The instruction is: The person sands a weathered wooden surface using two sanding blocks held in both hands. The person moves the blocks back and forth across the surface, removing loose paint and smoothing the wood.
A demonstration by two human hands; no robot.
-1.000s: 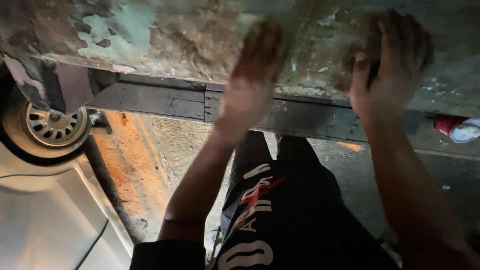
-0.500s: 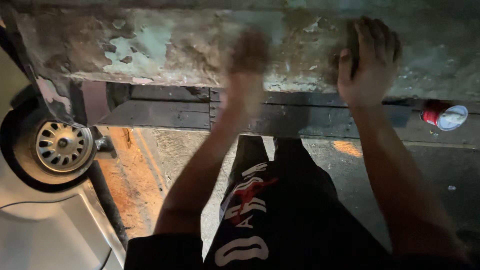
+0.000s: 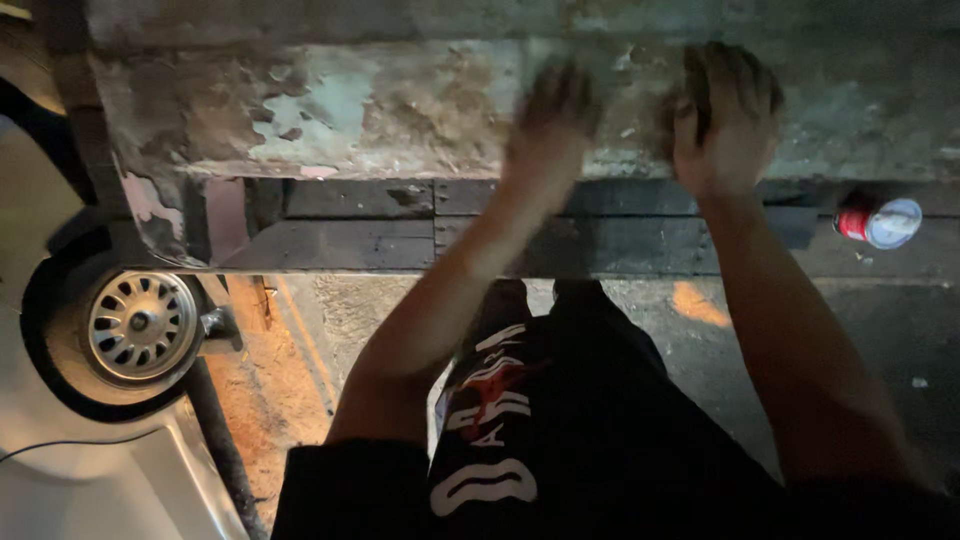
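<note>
Head view: right hand (image 3: 722, 125) is clenched on a dark pad, barely visible, pressed to the worn panel of flaking pale-green paint (image 3: 330, 110). Left hand (image 3: 548, 125), blurred, lies flat and released on the panel. Red can with white lid (image 3: 878, 220) lies on the pavement to the right; contents unseen. Silver spoked car wheel (image 3: 140, 325) sits lower left.

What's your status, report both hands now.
Left hand blurred, flat on worn painted panel. Right hand gripping a dark pad. Can clear, right.

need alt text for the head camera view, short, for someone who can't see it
Seen from above, a person's left hand and right hand press on a worn, paint-flaked panel. A red can lies to the right, a car wheel lower left.
</note>
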